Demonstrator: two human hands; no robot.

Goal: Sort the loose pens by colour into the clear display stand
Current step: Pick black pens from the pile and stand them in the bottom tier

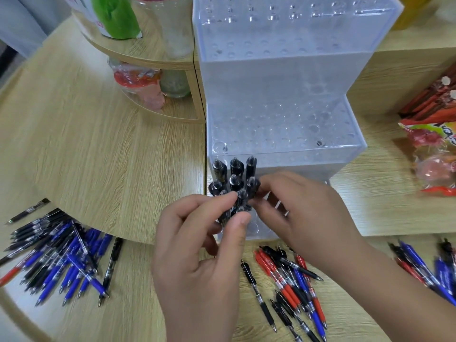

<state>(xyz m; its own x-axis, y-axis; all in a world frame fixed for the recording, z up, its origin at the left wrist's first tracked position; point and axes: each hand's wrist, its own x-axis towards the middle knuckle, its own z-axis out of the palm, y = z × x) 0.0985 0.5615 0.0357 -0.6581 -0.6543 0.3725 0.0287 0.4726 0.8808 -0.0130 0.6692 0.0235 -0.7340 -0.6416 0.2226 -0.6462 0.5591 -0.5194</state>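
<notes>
The clear stepped display stand (283, 80) rises in tiers at centre. Several black pens (234, 172) stand upright in holes at the left end of its lowest tier. My left hand (197, 248) grips a small bunch of black pens (225, 218) in front of that tier. My right hand (293, 213) pinches one black pen (243, 195) by its top, right next to the standing ones. Loose blue and black pens (61, 257) lie in a heap at lower left. Red, black and blue pens (291, 280) lie scattered at lower centre, and more loose pens (424, 265) at the right edge.
A curved wooden shelf (153, 61) with bottles and a green packet stands behind left of the stand. Red snack packets (429, 144) lie on the raised wooden ledge at right. The stand sits on that raised ledge, above the lower table surface holding the loose pens.
</notes>
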